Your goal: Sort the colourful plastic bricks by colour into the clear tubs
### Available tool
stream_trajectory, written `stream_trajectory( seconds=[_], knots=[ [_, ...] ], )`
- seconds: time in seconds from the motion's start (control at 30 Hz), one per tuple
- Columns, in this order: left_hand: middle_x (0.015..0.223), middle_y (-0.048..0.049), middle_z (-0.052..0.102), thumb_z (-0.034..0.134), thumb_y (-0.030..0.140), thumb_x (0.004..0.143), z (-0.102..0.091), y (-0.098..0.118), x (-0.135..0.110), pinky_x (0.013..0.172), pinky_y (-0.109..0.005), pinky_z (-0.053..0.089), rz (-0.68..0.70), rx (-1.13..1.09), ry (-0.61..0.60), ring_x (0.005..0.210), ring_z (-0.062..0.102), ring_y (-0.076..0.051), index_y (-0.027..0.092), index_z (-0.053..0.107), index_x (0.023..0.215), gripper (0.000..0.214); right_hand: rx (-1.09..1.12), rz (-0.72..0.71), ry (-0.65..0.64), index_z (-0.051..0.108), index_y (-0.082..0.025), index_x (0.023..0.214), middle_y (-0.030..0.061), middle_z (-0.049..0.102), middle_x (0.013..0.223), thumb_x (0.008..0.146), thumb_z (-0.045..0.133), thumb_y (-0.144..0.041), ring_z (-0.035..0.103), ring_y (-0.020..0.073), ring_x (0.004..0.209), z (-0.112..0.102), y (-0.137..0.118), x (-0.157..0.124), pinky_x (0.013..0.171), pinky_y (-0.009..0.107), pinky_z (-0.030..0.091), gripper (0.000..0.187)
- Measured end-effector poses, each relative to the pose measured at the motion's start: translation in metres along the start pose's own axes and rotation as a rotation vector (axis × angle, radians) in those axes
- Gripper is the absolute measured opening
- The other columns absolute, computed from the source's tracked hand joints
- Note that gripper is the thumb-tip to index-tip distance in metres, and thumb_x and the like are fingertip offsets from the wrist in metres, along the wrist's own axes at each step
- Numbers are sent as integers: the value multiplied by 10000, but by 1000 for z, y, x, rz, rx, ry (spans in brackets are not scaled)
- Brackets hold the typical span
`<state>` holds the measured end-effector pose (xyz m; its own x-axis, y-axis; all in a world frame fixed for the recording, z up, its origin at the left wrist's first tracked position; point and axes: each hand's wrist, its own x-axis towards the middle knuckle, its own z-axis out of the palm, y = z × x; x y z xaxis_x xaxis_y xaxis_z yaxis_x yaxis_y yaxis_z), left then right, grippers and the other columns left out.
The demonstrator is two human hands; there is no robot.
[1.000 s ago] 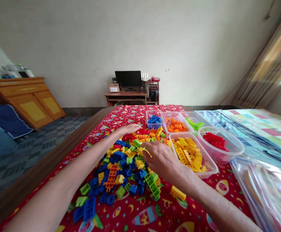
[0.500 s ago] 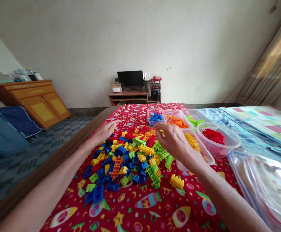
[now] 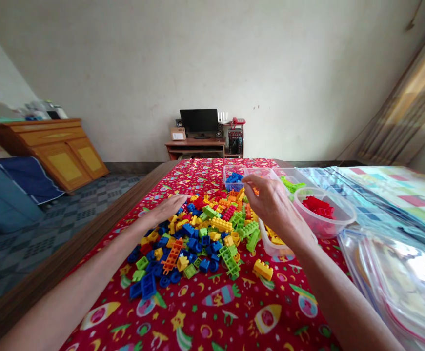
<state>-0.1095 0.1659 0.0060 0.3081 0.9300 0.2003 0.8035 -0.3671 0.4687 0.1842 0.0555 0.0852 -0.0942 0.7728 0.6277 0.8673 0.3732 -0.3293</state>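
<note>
A pile of mixed plastic building blocks in blue, yellow, green, red and orange lies on a red patterned cloth. My left hand reaches over the pile's far left edge, fingers stretched out and seemingly holding nothing. My right hand is at the pile's far right, beside the clear containers, its back towards me and its fingers curled. Whatever may be in those fingers is hidden. One yellow block sits apart, nearer to me. Close by the right forearm is a clear box with yellow blocks.
Blue blocks fill a clear compartment at the back. Green blocks lie in another, and red blocks in a round tub. Clear plastic bags lie on the right. A monitor stands by the wall.
My left hand has come lower and to the right, over the pile's edge. My right hand has shifted slightly right, towards the containers. The view has moved a little.
</note>
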Motion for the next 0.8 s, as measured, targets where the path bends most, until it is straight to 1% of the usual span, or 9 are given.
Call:
stream_trajectory(
  seconds=[0.07, 0.17, 0.27, 0.33, 0.43, 0.53, 0.6, 0.7, 0.8],
  knots=[
    [1223, -64, 635, 246, 546, 895, -3, 24, -2, 1080, -383, 353, 114, 23, -57, 1198, 529, -244, 194, 625, 1164, 583, 17, 7, 28, 678, -182, 913, 53, 687, 745, 881, 441, -209, 603, 151, 667, 0, 3, 1, 608, 249, 342, 240],
    [1327, -76, 559, 236, 569, 910, -5, 52, -11, 1106, -369, 325, 227, 30, -61, 1245, 486, -228, 178, 553, 1261, 614, 22, 6, 66, 680, -183, 937, 57, 681, 726, 872, 435, -205, 606, 155, 670, 0, 9, 3, 614, 250, 352, 255],
    [1397, -81, 490, 233, 587, 916, -8, 59, -27, 1131, -380, 288, 292, 102, -27, 1303, 420, -217, 177, 512, 1302, 628, 10, 0, 88, 680, -183, 963, 55, 675, 716, 864, 426, -200, 597, 152, 652, -2, 14, 3, 608, 251, 346, 273],
    [1431, -74, 449, 225, 596, 917, -11, 50, -41, 1138, -397, 271, 286, 157, 19, 1331, 381, -218, 198, 503, 1307, 623, 1, 0, 93, 679, -184, 969, 50, 669, 704, 859, 423, -200, 588, 148, 634, -3, 16, 4, 602, 252, 339, 280],
    [1461, -90, 401, 194, 615, 908, -14, 19, -69, 1143, -436, 249, 194, 208, 62, 1354, 343, -247, 183, 468, 1335, 667, -4, -1, 81, 682, -187, 958, 45, 661, 688, 861, 423, -204, 586, 150, 625, -3, 15, 4, 598, 254, 337, 277],
    [1491, -132, 342, 204, 651, 880, -10, -17, -103, 1130, -504, 243, -20, 202, 123, 1371, 309, -303, 149, 311, 1435, 756, 2, -2, 61, 680, -185, 929, 55, 667, 704, 870, 427, -212, 599, 159, 653, -1, 12, 3, 616, 254, 354, 262],
    [1519, -146, 282, 205, 624, 892, -1, -34, -125, 1131, -517, 232, -156, 160, 115, 1397, 254, -311, 155, 191, 1481, 753, 9, -1, 40, 675, -179, 914, 62, 670, 713, 880, 427, -221, 604, 162, 667, 0, 9, 2, 623, 253, 363, 254],
    [1561, -79, 185, 248, 563, 916, 19, -36, -147, 1134, -492, 252, -178, 88, 68, 1418, 198, -283, 260, 82, 1502, 680, 14, -1, 7, 669, -176, 903, 65, 673, 721, 893, 424, -231, 605, 159, 672, 0, 4, 1, 615, 246, 361, 251],
    [1576, -65, 114, 275, 519, 927, 38, -15, -150, 1145, -518, 208, -109, 72, 158, 1432, 140, -284, 293, 97, 1494, 636, 9, 4, -16, 667, -176, 888, 59, 671, 716, 895, 424, -228, 592, 148, 648, -3, 0, -1, 593, 241, 341, 248]
  ],
)
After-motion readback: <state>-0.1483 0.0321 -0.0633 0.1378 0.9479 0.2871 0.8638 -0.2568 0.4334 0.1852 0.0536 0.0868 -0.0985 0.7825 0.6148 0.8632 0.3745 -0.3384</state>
